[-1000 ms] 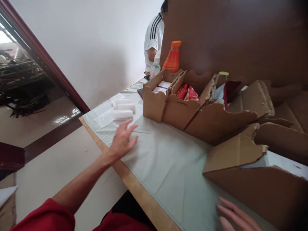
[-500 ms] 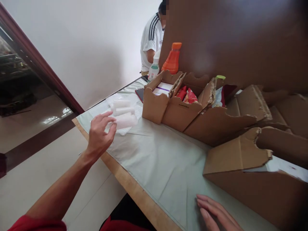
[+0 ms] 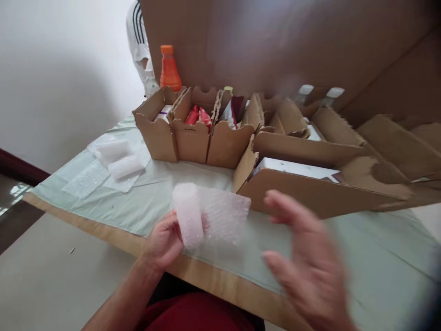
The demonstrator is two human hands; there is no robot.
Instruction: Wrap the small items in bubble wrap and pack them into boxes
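Observation:
A partly unrolled piece of bubble wrap [image 3: 223,216] is held above the front of the table by my left hand [image 3: 165,243]. Its rolled end lies against my fingers, some of them hidden behind it, and the loose flap stretches to the right. My right hand [image 3: 306,262], blurred by motion, is raised to the right of the flap, thumb and fingers apart, with nothing in it. More bubble wrap rolls [image 3: 127,166] rest on flat sheets of bubble wrap [image 3: 86,179] at the table's left.
Cardboard bins [image 3: 191,142] line the back, holding red packets [image 3: 198,116] and boxes. A nearer cardboard bin [image 3: 292,191] contains a white box [image 3: 296,168]. An orange bottle [image 3: 170,71] stands behind, near a person's white sleeve [image 3: 137,34]. Green cloth [image 3: 148,197] covers the table.
My left hand has taken a bubble wrap roll from the pile and brought it right, where it is partly unrolled. My right hand has risen near it. The view has turned right.

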